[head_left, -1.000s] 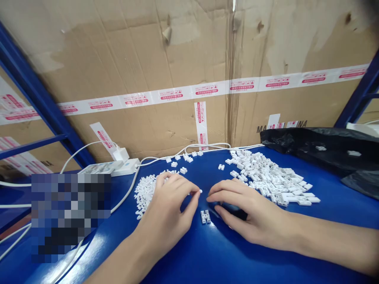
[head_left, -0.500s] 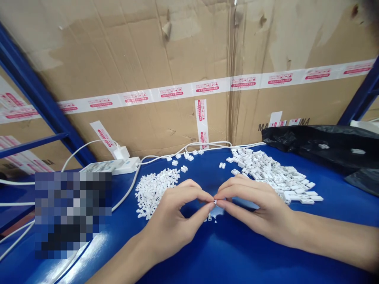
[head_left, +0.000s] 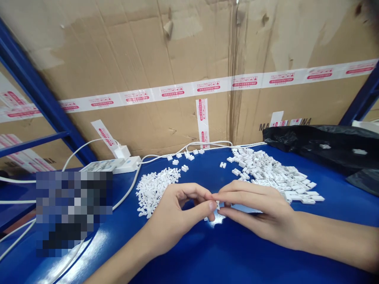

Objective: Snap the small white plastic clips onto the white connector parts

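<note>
Just above the blue tabletop, my left hand (head_left: 177, 221) and my right hand (head_left: 262, 213) meet at their fingertips. Between them is a small white plastic piece (head_left: 218, 204), partly covered by the fingers. The right thumb and forefinger pinch it; the left thumb presses at its left side, with the left fingers curled behind. Left of the hands lies a pile of tiny white bone-shaped plastic parts (head_left: 154, 189). A heap of flat white rectangular plastic parts (head_left: 275, 173) lies beyond my right hand. Another white bit peeks out beneath the left fingertips.
Several small white blocks (head_left: 185, 168) are scattered near the back, with a pair (head_left: 223, 165) nearer the right heap. A power strip (head_left: 127, 164) with white cables stands at left, and a black plastic bag (head_left: 310, 138) at right. Taped cardboard (head_left: 148, 51) rises behind the blue table (head_left: 237, 256).
My left fingers have curled further under and the fingertips have shifted around the white piece, which now shows more upright. The right fingers are flatter. The piles look unchanged.
</note>
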`<state>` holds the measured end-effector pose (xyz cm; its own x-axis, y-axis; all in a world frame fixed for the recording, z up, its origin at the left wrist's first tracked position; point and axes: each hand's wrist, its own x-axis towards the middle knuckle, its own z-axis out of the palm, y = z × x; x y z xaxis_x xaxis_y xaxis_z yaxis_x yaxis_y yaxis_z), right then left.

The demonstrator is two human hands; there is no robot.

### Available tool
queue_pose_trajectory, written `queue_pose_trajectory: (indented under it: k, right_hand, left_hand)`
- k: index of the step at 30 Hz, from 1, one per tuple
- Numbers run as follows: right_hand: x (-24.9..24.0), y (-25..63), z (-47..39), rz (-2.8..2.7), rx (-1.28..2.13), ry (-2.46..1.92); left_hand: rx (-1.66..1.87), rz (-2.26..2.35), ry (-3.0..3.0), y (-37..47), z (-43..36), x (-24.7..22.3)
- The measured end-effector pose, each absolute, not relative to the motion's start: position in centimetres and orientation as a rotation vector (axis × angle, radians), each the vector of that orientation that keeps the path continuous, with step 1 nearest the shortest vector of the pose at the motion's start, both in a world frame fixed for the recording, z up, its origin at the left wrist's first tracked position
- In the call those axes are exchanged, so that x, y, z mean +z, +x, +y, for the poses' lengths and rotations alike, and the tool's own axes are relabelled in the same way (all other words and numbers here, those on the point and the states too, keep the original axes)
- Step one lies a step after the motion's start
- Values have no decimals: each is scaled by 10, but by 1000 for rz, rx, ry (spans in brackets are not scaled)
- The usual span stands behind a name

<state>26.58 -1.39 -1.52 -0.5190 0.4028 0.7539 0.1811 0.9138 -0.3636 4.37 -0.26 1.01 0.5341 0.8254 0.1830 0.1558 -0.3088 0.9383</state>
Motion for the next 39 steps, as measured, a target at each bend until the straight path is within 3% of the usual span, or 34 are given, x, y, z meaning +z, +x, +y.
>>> queue_pose_trajectory:
  k: [9, 13, 19, 39]
  right_hand:
    - [-12, 264, -15, -2077, 308, -475]
    - [-14, 264, -14, -2079, 314, -513]
    - [-17, 263, -10, -2153, 391, -617]
    - [-15, 262, -12, -2304, 474, -706]
  left_hand:
    - [839, 830, 1823, 46, -5, 11]
    - [879, 878, 2122, 39, -4, 12]
    - [594, 963, 2582, 15, 5, 13]
    - [645, 880, 2568, 24, 0, 11]
